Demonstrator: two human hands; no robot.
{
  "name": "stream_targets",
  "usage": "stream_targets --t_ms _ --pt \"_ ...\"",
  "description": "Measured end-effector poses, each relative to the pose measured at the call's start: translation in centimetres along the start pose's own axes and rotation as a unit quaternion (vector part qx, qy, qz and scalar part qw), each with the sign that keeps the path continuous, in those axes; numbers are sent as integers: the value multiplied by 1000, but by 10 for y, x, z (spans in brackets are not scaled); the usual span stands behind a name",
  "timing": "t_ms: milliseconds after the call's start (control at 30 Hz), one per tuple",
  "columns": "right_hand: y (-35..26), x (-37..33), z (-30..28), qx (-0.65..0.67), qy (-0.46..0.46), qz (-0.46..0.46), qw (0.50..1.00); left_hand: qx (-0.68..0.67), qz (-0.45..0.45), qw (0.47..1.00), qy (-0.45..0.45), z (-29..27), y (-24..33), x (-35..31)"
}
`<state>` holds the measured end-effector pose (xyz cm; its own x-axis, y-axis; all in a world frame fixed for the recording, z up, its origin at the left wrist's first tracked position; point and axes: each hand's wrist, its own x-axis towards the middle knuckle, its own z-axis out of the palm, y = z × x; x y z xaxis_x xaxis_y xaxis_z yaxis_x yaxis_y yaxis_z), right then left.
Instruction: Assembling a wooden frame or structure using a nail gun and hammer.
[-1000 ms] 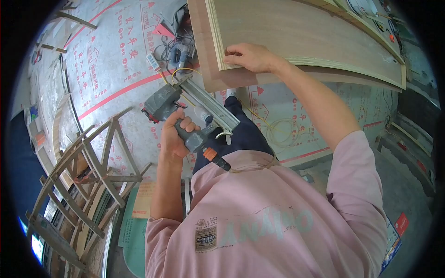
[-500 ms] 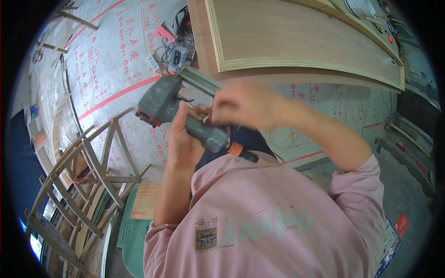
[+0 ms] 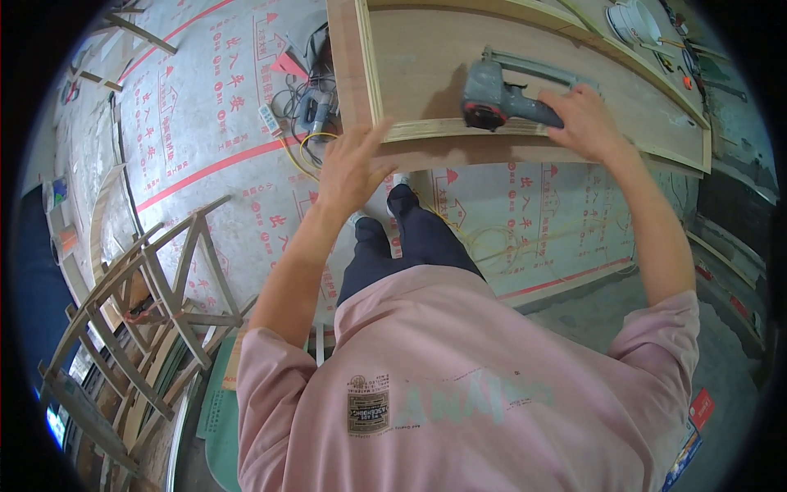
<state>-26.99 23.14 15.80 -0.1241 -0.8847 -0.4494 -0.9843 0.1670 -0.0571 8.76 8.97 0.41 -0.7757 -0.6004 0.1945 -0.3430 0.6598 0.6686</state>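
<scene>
My right hand [image 3: 586, 123] is closed round the handle of a grey nail gun [image 3: 500, 94]. The tool is over the near part of a wooden panel [image 3: 426, 66], its long magazine pointing to the right; I cannot tell whether it rests on the panel. Light wooden strips [image 3: 459, 127] form a raised frame along the panel's edges. My left hand [image 3: 352, 168] has its fingers apart and holds nothing. It is by the frame's near left corner, and whether it touches the wood is unclear.
A slatted wooden frame [image 3: 176, 279] stands at the left. Cables and a corded power tool [image 3: 316, 107] lie on the printed floor sheeting [image 3: 180, 107], left of the panel. A yellow hose [image 3: 508, 242] coils under the panel's near edge. A white bucket [image 3: 635, 23] is at the far right.
The nail gun has gone from in front of my chest to over the panel, up and to the right. My left hand has let go of it; my right hand now grips its handle.
</scene>
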Motion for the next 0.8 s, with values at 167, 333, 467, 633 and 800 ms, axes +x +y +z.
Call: stream_targets --t_ms 167,333,467,633,800 --pt "84 34 33 -70 0 -7 997 120 102 986 -54 12 -18 29" --pt "132 42 76 -74 87 -85 990 121 154 978 -69 7 -16 36" --pt "129 43 84 10 12 -99 995 153 138 974 -93 5 -16 30" --pt "148 79 50 108 -1 -67 992 155 110 975 -115 -3 -6 31" --pt "258 183 25 -62 300 93 947 127 114 979 -115 -6 4 43"
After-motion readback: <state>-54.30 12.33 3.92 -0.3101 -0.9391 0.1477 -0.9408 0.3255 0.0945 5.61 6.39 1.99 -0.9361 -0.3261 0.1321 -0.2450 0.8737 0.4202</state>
